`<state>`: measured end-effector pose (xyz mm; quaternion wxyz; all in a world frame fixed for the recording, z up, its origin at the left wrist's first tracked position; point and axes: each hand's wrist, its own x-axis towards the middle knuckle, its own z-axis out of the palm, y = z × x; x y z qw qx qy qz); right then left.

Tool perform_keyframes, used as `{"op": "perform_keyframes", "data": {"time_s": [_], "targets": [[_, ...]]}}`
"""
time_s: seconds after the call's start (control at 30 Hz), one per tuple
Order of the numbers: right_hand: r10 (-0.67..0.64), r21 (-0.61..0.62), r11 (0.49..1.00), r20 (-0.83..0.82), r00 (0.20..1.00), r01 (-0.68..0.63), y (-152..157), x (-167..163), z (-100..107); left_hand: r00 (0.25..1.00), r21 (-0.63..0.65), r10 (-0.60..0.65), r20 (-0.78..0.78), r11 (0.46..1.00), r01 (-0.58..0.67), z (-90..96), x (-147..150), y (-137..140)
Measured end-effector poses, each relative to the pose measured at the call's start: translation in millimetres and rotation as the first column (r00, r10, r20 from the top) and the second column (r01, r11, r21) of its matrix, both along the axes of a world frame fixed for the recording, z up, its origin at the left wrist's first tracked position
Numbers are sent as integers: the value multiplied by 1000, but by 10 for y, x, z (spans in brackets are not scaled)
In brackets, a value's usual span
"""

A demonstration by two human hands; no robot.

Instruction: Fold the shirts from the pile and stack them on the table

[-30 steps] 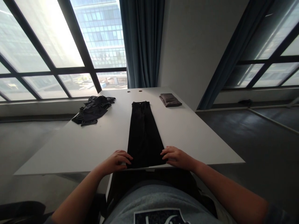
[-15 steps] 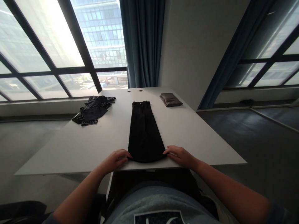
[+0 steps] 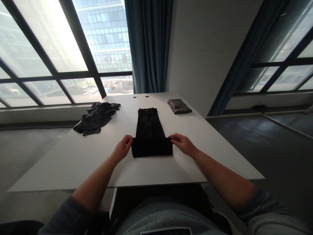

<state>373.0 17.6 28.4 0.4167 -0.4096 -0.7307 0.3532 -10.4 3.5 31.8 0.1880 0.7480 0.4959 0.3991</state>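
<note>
Black trousers [image 3: 149,125] lie lengthwise on the white table [image 3: 200,153], waistband at the far end. Their near end is lifted and folded back over the legs. My left hand [image 3: 123,147] pinches the left corner of the hem, thumb and fingers pressed together. At the opposite corner, my right hand [image 3: 183,143] grips the hem between thumb and fingertips. The hem is stretched straight between both hands.
Toward the back right of the table rests a folded grey-brown cloth item [image 3: 179,106]. A crumpled heap of black and striped clothes [image 3: 97,117] lies at the left edge. Behind the table hangs a blue curtain [image 3: 149,45] beside windows.
Both hands have moved away from the table's near edge, carrying the hem up and forward. The lower part of the trousers, flat before, is now doubled back over the legs.
</note>
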Motion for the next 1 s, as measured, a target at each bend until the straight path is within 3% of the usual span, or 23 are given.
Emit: {"op": "perform_keyframes", "data": {"time_s": [0.1, 0.2, 0.37, 0.5, 0.73, 0.87, 1.0], "targets": [[-62, 103, 993, 91, 994, 53, 294, -61, -13, 997, 3, -55, -50, 998, 55, 3, 17, 321], [-68, 197, 980, 192, 979, 29, 581, -130, -48, 998, -16, -26, -51, 1000, 25, -70, 31, 614], [-95, 201, 978, 230, 968, 48, 862, -227, -209, 994, -112, 14, -107, 993, -26, -344, 34, 874], [-96, 198, 980, 306, 947, 35, 934, -232, -381, 977, -111, -3, -212, 994, -21, -502, 12, 901], [-139, 293, 956, 382, 914, 22, 1024, -196, -525, 961, -51, -45, -273, 998, 32, -543, -15, 913], [-201, 392, 919, 405, 892, 29, 991, -203, -513, 951, -27, -37, -306, 999, 30, -515, -17, 864], [-187, 453, 891, 416, 890, -24, 848, -230, -388, 927, 35, -33, -373, 998, 50, -369, 24, 733]]}}
